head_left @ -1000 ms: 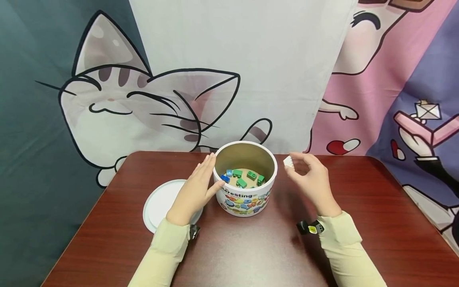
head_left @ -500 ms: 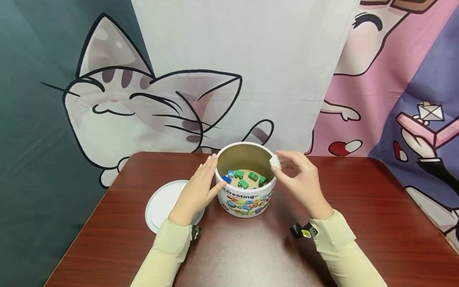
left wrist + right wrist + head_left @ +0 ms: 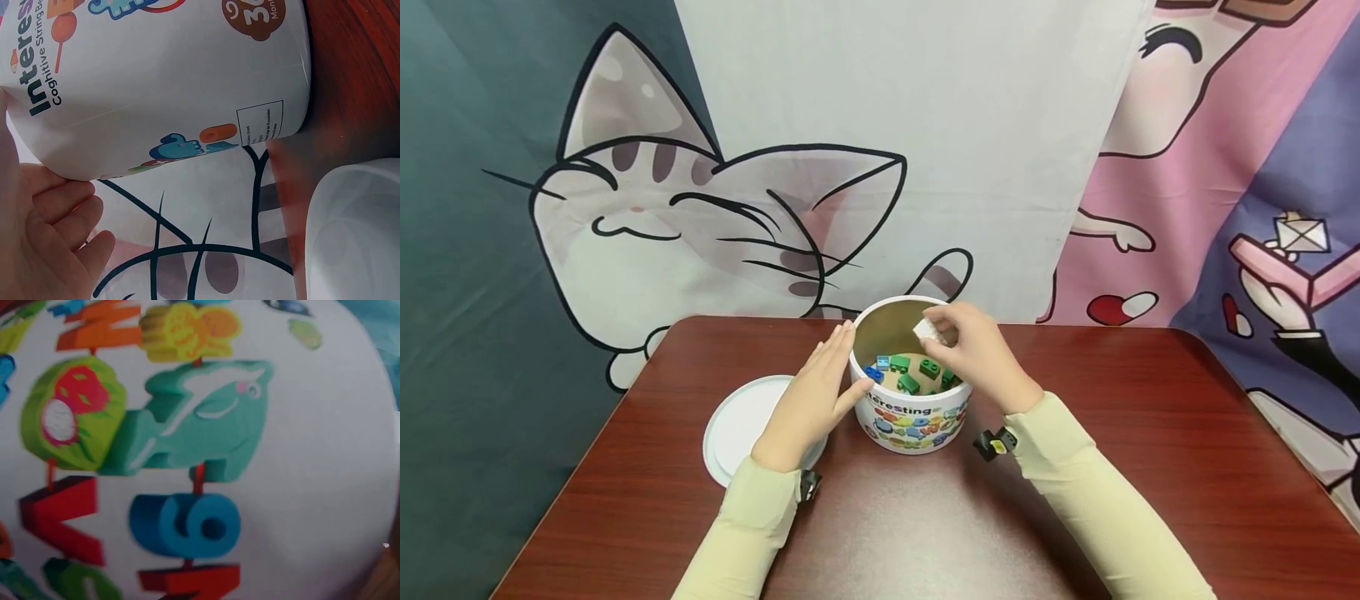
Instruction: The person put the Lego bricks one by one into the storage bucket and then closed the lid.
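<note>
A round white bucket (image 3: 910, 425) with colourful printing stands upright on the table, its top open. Inside lie several green building bricks (image 3: 908, 384) and a few blue bricks (image 3: 874, 374). My right hand (image 3: 977, 350) pinches a white building brick (image 3: 928, 332) between thumb and fingers, over the bucket's opening. Against the bucket's left side rests my left hand (image 3: 805, 400), fingers straight and thumb near the rim. In the left wrist view the fingers (image 3: 69, 212) touch the bucket's wall. The right wrist view is filled by the printed wall; the right hand is hidden there.
A white round lid (image 3: 737, 425) lies on the brown table (image 3: 640, 467) left of the bucket, partly under the left hand and forearm. A cloth with cartoon animals (image 3: 715, 217) hangs behind the table's far edge.
My right hand has moved left with the white brick, from beside the bucket to over its opening. My left hand stays at the bucket's left side.
</note>
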